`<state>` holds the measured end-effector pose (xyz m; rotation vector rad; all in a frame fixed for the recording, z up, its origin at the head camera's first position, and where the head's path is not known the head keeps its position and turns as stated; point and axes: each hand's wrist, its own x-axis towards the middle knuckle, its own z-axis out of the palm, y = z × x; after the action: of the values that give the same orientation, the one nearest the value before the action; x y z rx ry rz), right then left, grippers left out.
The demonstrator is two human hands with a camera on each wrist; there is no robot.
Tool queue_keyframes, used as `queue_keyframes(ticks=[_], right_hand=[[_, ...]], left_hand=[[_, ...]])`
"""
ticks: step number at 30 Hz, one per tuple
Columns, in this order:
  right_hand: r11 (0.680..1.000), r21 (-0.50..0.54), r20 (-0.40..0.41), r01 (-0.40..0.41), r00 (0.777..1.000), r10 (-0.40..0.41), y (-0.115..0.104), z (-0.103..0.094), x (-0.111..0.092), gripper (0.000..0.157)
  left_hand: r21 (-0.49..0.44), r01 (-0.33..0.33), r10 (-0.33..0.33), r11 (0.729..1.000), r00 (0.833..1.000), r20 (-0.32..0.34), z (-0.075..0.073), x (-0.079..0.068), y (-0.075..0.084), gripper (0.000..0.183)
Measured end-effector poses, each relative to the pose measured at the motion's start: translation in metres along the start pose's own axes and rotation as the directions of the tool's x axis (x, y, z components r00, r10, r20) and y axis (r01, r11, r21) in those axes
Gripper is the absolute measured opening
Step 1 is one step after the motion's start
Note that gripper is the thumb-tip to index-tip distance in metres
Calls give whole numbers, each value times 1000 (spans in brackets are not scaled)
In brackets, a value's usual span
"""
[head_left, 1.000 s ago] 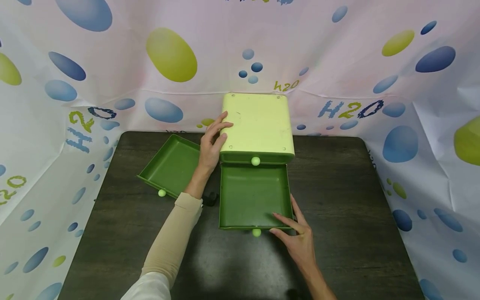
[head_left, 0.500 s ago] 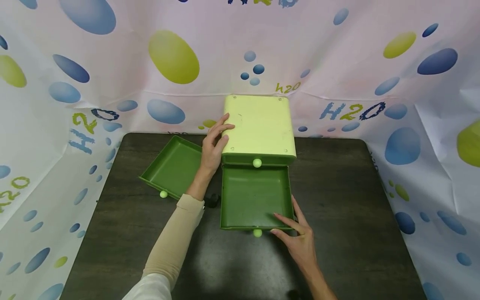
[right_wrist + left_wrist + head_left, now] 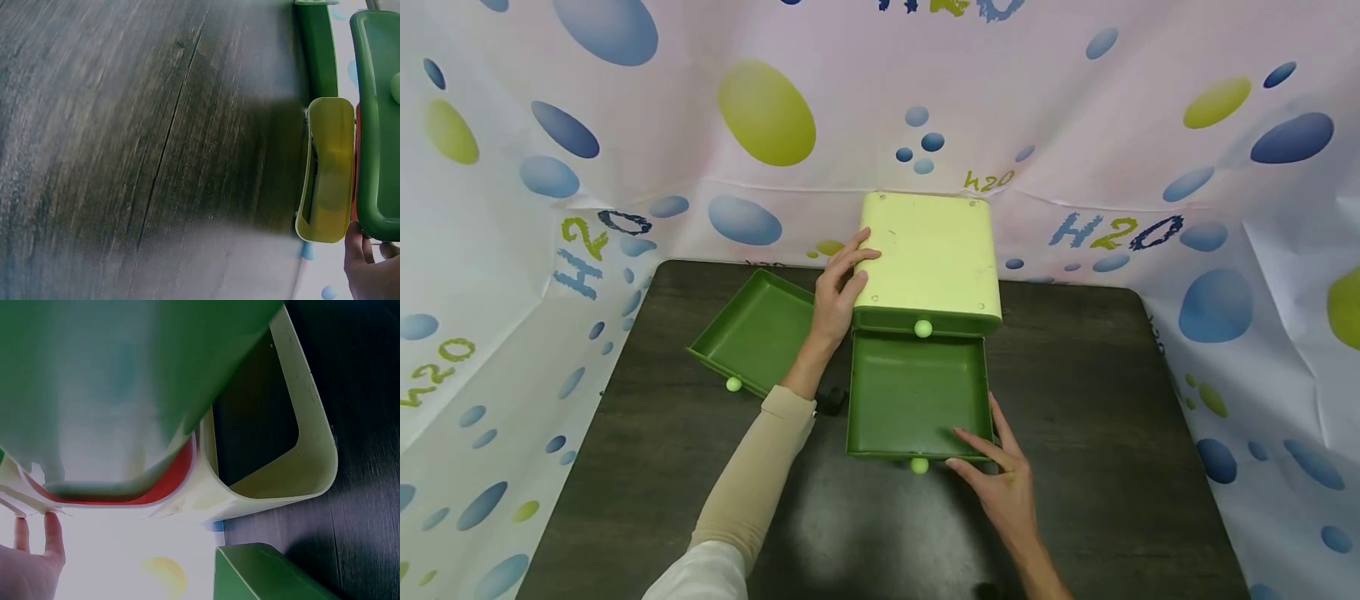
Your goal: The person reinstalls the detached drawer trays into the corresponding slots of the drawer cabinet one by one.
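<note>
A pale yellow-green drawer cabinet (image 3: 928,258) stands at the back of the table. My left hand (image 3: 835,308) rests on its left side, fingertips at the top edge. The upper drawer front (image 3: 891,320) with a round knob is flush in the cabinet. Below it, an empty green drawer (image 3: 917,396) is pulled far out. Its front right corner is pinched by my right hand (image 3: 1006,483), thumb at the front panel and fingers at the rim and side. In the left wrist view, the lower compartment (image 3: 312,450) is empty, and the slot around the pulled drawer has a red lining (image 3: 172,478).
Another green drawer (image 3: 760,329) lies on the table at the left, partly behind my left forearm. A small black object (image 3: 831,402) sits beside that forearm. The dark wooden table (image 3: 1090,417) meets a patterned sheet (image 3: 1045,100) behind and at both sides.
The head view has tilted and shifted a little, so everything appears slightly farther right. Both hands keep their places on the cabinet and drawer; any drawer movement is too small to tell.
</note>
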<state>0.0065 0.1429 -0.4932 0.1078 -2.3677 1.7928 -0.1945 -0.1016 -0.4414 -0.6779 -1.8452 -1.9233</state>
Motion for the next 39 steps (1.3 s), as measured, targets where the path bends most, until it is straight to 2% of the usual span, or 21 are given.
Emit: queue_keyframes(ticks=[19,25,39], right_hand=[[998,-17,4,-55,998,55,-1,1,4,38],[998,-6,5,-58,998,58,0,1,6,38],[999,1,12,-45,999,45,3,3,10,38]], left_hand=[[14,6,-6,1000,1000,-8,1,1,0,29],[27,17,-17,999,1000,1,1,1,0,29],[6,-3,3,1000,1000,-3,0,-1,-1,30]])
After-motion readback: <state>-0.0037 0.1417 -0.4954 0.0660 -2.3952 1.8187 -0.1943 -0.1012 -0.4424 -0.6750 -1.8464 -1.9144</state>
